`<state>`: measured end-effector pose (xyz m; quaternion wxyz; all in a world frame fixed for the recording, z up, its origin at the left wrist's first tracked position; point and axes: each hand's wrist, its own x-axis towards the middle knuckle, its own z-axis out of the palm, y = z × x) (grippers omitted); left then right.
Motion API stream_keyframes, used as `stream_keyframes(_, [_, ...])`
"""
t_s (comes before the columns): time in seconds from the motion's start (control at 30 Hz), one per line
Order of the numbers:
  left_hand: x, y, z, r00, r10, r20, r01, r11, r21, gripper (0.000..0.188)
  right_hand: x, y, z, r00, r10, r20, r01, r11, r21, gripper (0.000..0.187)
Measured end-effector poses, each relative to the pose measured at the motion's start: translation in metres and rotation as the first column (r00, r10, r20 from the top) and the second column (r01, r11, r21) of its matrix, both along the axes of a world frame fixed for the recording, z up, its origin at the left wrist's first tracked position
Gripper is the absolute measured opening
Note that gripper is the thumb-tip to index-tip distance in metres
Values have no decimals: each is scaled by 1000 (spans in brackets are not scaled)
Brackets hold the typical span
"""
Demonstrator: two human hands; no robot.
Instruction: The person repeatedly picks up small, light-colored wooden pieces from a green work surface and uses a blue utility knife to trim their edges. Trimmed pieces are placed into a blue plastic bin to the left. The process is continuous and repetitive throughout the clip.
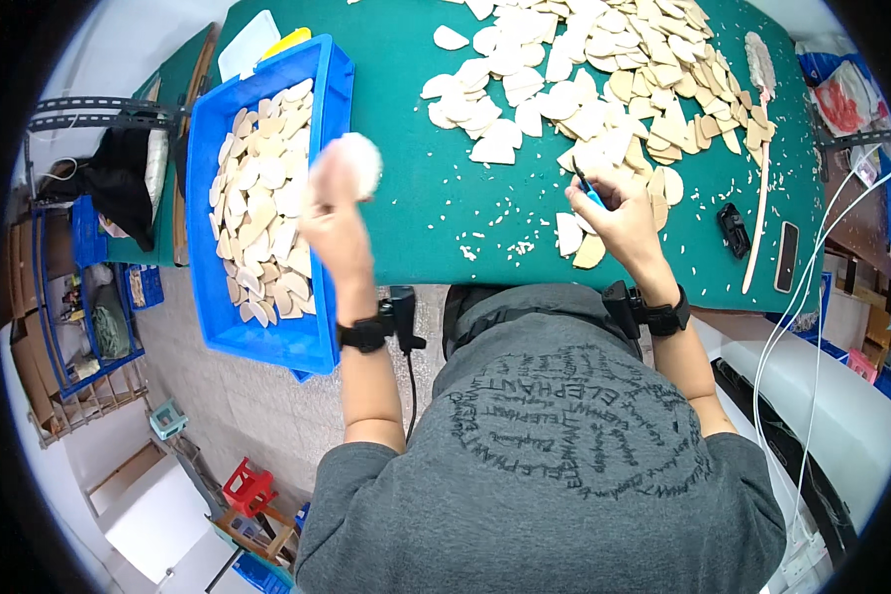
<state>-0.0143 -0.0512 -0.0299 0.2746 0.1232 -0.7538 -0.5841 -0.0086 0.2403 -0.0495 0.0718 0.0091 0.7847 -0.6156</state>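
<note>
My left hand is closed on a pale, rounded flat pad beside the right wall of the blue bin; hand and pad are smeared by motion. Over the green table, my right hand grips a small blue-handled tool with a dark, narrow tip. Its exact kind is too small to make out. A few cream pads lie just under that hand. Beyond it spreads a large loose pile of cream half-round pads. Many similar pads fill the blue bin at the left.
Pale scraps dot the green tabletop. At the right lie a long-handled brush, a black device and a phone. White cables hang past the table's right end. A red stool stands on the floor.
</note>
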Motion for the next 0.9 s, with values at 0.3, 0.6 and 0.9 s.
stream_keyframes(0.3, [-53,-3,-116,908,-108,406,117,993,3,42,4,7,10,999,-38,16,38,999,13,15])
stream_keyframes(0.6, [-87,78,-137,683,-368,631,731,364,-578,29,15,22,5,996,-90,-4,90,995,45,14])
stream_keyframes(0.9, [-17,97,-28,650,-747,142,443,524,727,35,10,3,4,999,23,34,-28,986,162,26])
